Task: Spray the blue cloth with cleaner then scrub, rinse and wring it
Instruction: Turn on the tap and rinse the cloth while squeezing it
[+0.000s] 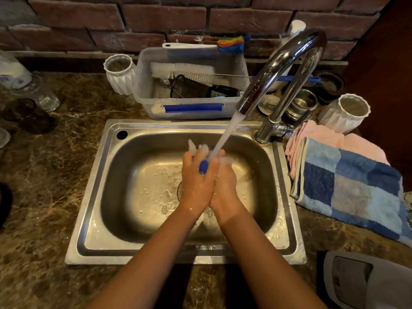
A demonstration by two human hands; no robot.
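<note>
Directly above the steel sink (93,192), two hands press together under running water from the tap (281,63). The left hand (197,175) and right hand (225,177) are both clenched around the blue cloth (203,166), almost wholly hidden between the palms; only a small blue fold pokes out at the thumbs. White foam shows at the fingertips, toward the sink's back wall. Judging by the foam and the flowing water, spraying is done and scrubbing or rinsing is underway; wringing appears to remain.
</note>
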